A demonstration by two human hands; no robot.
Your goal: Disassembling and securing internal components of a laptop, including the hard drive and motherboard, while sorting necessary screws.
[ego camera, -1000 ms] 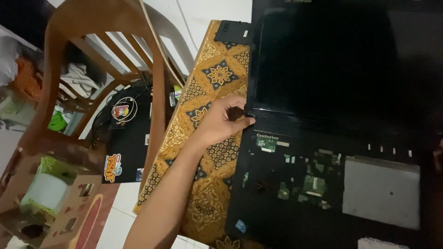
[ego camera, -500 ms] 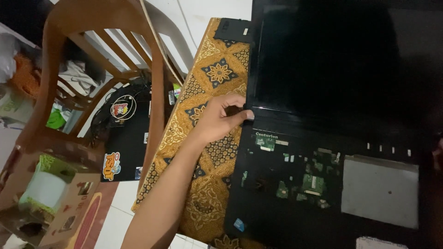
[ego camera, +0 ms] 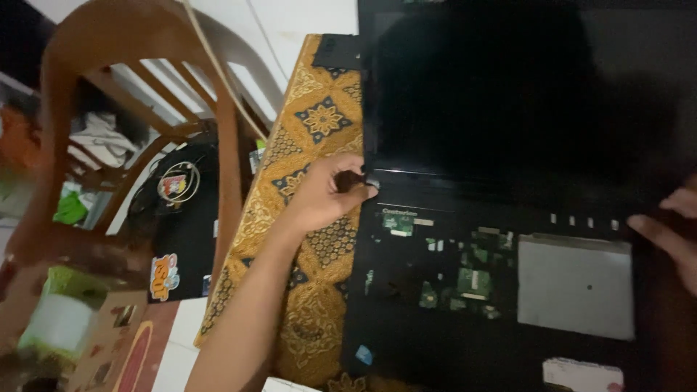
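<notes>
A black laptop point(ego camera: 435, 341) lies open with its keyboard cover off, so green circuit parts point(ego camera: 472, 279) and a grey metal plate point(ego camera: 573, 283) show in the base. Its dark screen point(ego camera: 523, 94) stands at the far side. My left hand point(ego camera: 327, 192) pinches the laptop's left hinge corner, thumb and fingers closed on it. My right hand point(ego camera: 671, 225) enters from the right edge, with two fingers lying on the base's right side near the hinge. Most of that hand is out of frame.
The laptop rests on a gold and dark patterned cloth point(ego camera: 305, 145). A wooden chair point(ego camera: 145, 43) stands to the left above a black bag with stickers point(ego camera: 181, 218). A brown cardboard box point(ego camera: 109, 334) sits at the lower left, and a small white card point(ego camera: 581, 374) lies by the laptop's near edge.
My left hand stays on the hinge corner. My right hand has come further into view at the right edge, onto the laptop's base.
</notes>
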